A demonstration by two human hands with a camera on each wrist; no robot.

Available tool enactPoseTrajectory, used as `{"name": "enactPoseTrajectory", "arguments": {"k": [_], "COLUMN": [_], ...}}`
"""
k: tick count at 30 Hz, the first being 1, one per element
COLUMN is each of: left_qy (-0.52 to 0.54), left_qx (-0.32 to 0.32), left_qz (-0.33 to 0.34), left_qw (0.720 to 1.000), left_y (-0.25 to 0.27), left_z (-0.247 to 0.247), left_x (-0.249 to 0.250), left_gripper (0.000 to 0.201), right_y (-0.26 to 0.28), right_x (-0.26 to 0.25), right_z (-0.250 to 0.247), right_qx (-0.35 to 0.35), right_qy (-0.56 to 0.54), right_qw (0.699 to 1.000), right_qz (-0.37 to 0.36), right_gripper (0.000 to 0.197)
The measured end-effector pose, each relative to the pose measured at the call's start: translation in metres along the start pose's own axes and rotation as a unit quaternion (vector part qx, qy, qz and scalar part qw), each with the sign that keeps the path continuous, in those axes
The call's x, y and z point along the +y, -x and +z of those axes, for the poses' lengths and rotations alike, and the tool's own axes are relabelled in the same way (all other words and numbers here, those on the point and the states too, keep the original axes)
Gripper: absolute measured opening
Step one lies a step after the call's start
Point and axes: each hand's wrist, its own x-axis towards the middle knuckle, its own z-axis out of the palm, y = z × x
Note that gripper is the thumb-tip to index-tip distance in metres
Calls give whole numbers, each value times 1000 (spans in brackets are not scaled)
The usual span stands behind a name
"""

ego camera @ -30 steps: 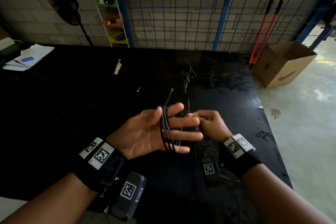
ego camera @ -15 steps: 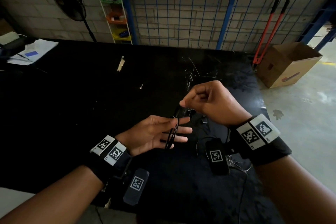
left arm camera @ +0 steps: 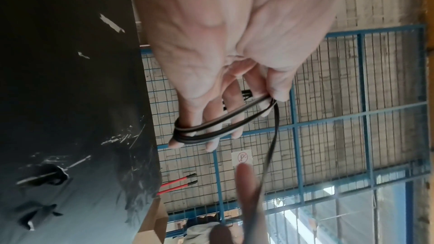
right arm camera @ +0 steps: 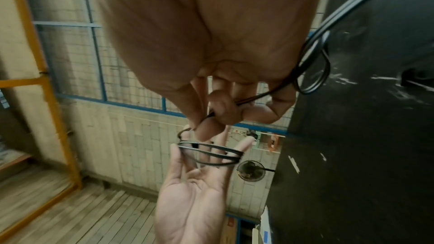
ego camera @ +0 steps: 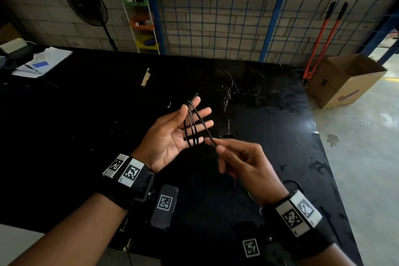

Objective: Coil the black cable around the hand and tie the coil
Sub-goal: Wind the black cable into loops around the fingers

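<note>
My left hand [ego camera: 170, 136] is held palm up over the black table, fingers straight and spread. The thin black cable [ego camera: 191, 129] is looped several times around those fingers, seen also in the left wrist view as a cable coil [left arm camera: 211, 127]. The left thumb lies against the cable by the index finger, and the cable's short end sticks out past it. My right hand [ego camera: 241, 162] sits just right of and below the left fingers, pinching the free run of cable [right arm camera: 249, 98] between thumb and fingertips. More cable hangs in a loop behind the right palm.
The black table [ego camera: 86, 114] carries papers [ego camera: 43, 62] at the far left, pale scraps [ego camera: 228, 93] and a small black piece [ego camera: 228, 135] near my hands. A cardboard box [ego camera: 345, 80] and red bolt cutters [ego camera: 321, 34] stand on the floor at right. A blue wire fence lies behind.
My right hand has come down from above the left fingertips to below them, drawing the cable across the fingers. The left hand has risen and opened more towards me.
</note>
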Motion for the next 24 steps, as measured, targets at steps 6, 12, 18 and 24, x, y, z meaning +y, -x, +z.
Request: {"name": "enactPoseTrajectory", "arguments": {"k": [6,12,18,24], "left_qy": [92,208,242,162], "left_qx": [2,-76,-167,-238], "left_qz": [70,92,41,-51], "left_qw": [993,971,955,956], "left_y": [-10,-9,1,19], "left_z": [2,-3,-4,3], "left_x": [14,31,44,18], "left_gripper": [46,44,43,43], "right_y": [11,14,8,-22], "right_x": [28,57,84,64], "right_z": [-2,-18,-36,-54], "right_qx": [-32,-32,53,190], "right_qy": [-31,-27,-8,7], "right_qw": [996,991,985,974], "right_qz": [74,128,164,127], "right_gripper": [30,37,33,27]}}
